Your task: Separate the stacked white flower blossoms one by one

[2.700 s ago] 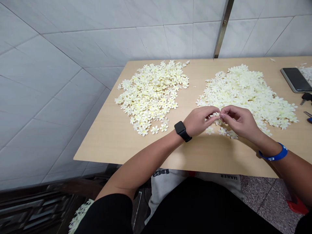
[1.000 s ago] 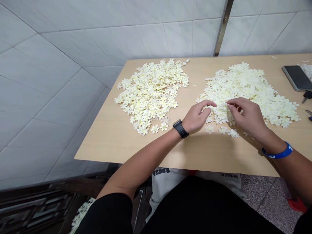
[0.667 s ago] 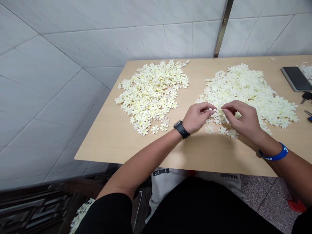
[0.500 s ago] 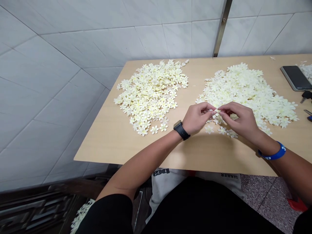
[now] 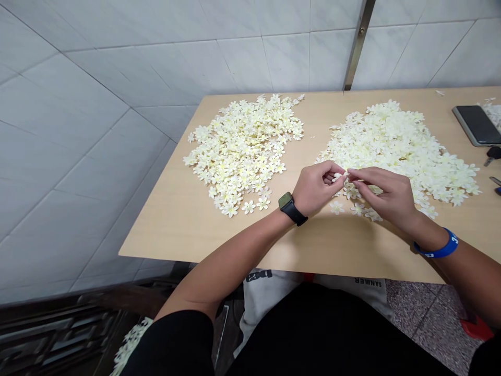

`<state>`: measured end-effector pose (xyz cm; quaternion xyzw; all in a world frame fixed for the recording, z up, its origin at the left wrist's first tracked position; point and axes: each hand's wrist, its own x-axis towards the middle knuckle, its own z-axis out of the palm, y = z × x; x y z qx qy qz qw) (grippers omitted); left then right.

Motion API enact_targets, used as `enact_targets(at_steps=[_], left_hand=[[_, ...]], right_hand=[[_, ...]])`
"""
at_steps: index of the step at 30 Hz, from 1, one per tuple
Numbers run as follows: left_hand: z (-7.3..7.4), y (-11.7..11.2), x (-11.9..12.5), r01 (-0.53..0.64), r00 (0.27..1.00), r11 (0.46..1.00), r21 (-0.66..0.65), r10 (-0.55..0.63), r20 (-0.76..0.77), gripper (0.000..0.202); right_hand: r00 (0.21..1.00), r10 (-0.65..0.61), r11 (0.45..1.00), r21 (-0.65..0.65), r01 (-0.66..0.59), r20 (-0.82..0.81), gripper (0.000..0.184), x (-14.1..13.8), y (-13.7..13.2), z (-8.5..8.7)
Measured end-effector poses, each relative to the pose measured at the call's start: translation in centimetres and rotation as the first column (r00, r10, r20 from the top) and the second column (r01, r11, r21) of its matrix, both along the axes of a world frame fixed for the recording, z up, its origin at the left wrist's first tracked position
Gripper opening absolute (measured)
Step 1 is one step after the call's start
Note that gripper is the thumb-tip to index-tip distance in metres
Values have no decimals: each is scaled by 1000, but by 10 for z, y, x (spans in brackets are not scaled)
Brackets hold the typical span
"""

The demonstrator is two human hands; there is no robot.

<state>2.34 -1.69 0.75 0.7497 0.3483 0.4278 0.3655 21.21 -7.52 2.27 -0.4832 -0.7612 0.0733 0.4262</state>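
Observation:
My left hand [image 5: 318,187], with a black watch on its wrist, pinches a small white artificial flower [image 5: 337,177] between thumb and fingertips. My right hand [image 5: 387,196], wearing a blue wristband, meets it with thumb and index finger at the flower's yellowish centre; the fingertips cover most of it. Both hands are over the near edge of a large pile of white artificial flowers [image 5: 395,141]. A few single flowers [image 5: 357,209] lie just below my right hand. To the left spreads a second pile of flowers [image 5: 245,141] with yellow centres.
The wooden table [image 5: 172,224] stands against a tiled wall [image 5: 164,68]. On its right side lie a phone [image 5: 479,125], keys [image 5: 493,153] and part of a blue-handled tool [image 5: 497,189]. More white flowers [image 5: 131,344] show low at the left, beside dark carved furniture [image 5: 50,339].
The fingers of my right hand have straightened and its thumb and index finger have parted slightly at the flower. My left hand has barely moved. Both piles look the same.

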Motion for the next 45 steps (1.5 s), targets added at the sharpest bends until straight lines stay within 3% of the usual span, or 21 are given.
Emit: enact_targets(at_steps=[14,21,35,45], left_hand=[[-2,0,0,-4,1000,998,57,4,-12,15],[-3,-1,0,-10,1000,995,104,10,-1,12],[-8,2,1,-34,999,974,224,34,4,10],[-9,0,2,-38,996,949,312,62,-65,10]], right_hand=[[1000,-17,1000,5,17,-24,25,2,-2,0],[999,17,995,101,-13,-40,25,3,1,-4],[997,76,984,164,-75,4,35,6,2,-8],[993,47,999,22,-45,-112,23,0,1,-4]])
